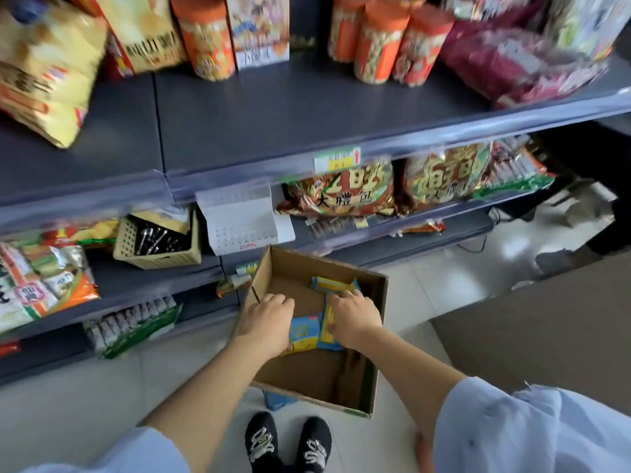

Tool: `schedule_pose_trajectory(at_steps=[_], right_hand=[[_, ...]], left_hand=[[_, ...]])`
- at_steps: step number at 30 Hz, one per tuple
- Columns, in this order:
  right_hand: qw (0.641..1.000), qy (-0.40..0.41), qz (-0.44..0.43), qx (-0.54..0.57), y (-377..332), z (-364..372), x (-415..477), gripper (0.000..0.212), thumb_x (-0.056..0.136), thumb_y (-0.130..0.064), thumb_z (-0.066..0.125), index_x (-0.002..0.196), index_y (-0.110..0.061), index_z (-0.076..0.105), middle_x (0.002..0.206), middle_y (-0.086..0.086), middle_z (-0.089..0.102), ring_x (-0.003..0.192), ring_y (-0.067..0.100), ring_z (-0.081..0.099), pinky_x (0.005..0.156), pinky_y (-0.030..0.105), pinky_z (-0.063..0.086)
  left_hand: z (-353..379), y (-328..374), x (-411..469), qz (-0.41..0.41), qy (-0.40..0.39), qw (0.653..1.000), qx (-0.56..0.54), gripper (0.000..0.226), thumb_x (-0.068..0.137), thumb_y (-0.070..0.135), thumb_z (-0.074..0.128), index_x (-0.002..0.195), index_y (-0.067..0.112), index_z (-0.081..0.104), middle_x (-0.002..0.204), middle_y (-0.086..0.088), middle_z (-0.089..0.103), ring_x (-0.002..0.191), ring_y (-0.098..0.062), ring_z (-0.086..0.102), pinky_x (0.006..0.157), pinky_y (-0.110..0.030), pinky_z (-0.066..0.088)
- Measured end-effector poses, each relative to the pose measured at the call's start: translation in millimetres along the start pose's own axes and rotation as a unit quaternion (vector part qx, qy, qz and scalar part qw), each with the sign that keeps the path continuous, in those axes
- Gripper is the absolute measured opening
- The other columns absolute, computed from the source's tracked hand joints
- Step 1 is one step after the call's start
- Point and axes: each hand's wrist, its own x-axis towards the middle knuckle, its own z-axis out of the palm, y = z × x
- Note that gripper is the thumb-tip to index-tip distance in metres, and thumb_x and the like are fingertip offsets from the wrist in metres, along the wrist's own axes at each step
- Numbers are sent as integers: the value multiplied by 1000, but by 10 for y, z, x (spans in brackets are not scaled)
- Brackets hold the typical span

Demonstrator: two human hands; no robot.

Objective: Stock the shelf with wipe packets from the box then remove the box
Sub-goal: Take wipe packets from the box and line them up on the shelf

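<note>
Both my hands are down inside the cardboard box (375, 336), which stands open on the floor in front of my shoes, just before the shelf (273, 131). The nearer wipe packets (304, 336) lie between my hands, touching both. My left hand (266, 322) has its back to me and its fingers bent down over their left side. My right hand (355, 315) lies across a few packets that stand on edge with their long axis pointing away from me, toward the shelf. Whether either hand has actually closed on them I cannot tell, since the fingertips and thumbs are hidden. A second stack of packets (333, 285) lies crosswise along the far wall, just past my right fingertips, so I judge my right hand is the nearer one for those.
</note>
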Motion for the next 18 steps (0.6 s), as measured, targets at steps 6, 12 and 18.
schedule_pose_trajectory(at_steps=[6,12,18], right_hand=[[992,-91,58,62,45,907,534,63,88,-36,64,140,-16,35,136,11,42,125,30,41,94,40,46],[984,-92,113,104,33,1585,941,95,84,-20,67,153,-24,0,159,4,-7,141,27,20,101,40,39],[993,-45,73,-85,39,1903,1042,68,98,-16,43,153,-18,3,156,27,-7,140,39,15,105,43,34]], left_hand=[[817,-108,571,-18,-81,997,2,44,92,23,53,135,17,44,134,-4,44,127,-24,39,97,-39,42],[1346,-204,992,-47,-133,990,15,53,91,30,57,139,16,37,134,-8,41,127,-27,38,97,-42,39],[1547,-234,1135,-60,-133,989,26,55,85,29,67,132,15,44,131,-9,45,125,-27,41,95,-38,42]])
